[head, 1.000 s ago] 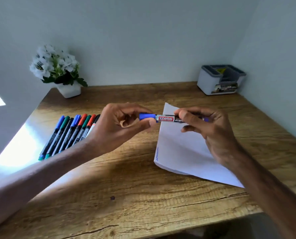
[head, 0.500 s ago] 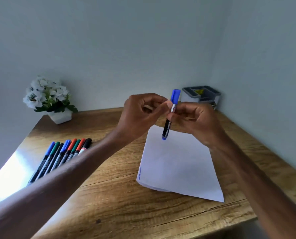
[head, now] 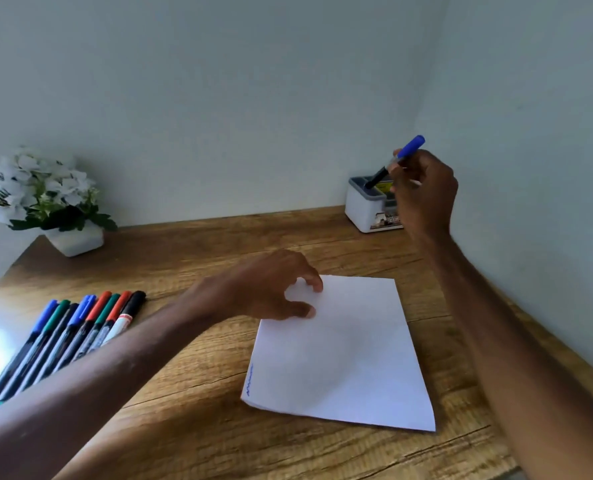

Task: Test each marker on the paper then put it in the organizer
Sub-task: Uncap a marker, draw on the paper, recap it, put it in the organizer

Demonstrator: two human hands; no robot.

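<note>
One blue-capped marker (head: 397, 161) above the organizer (head: 361, 206).
Fingers of the right hand (head: 423, 192) pinch its tilted barrel, dark end toward a compartment; the left hand (head: 271, 289), loosely curled, rests on the paper (head: 343, 358). Released this slanted, it may clip the rim and bounce onto the surface (head: 219, 427).

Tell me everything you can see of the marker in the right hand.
The blue marker is a slim pen with a dark barrel, a pale band near its middle and a bright blue cap closed on its upper end. It looks like plastic. The right hand pinches it around the middle and holds it in the air, tilted, with the cap up and to the right. Its dark lower end points down-left at the top of the white organizer. Whether that end touches the organizer cannot be told.
</note>
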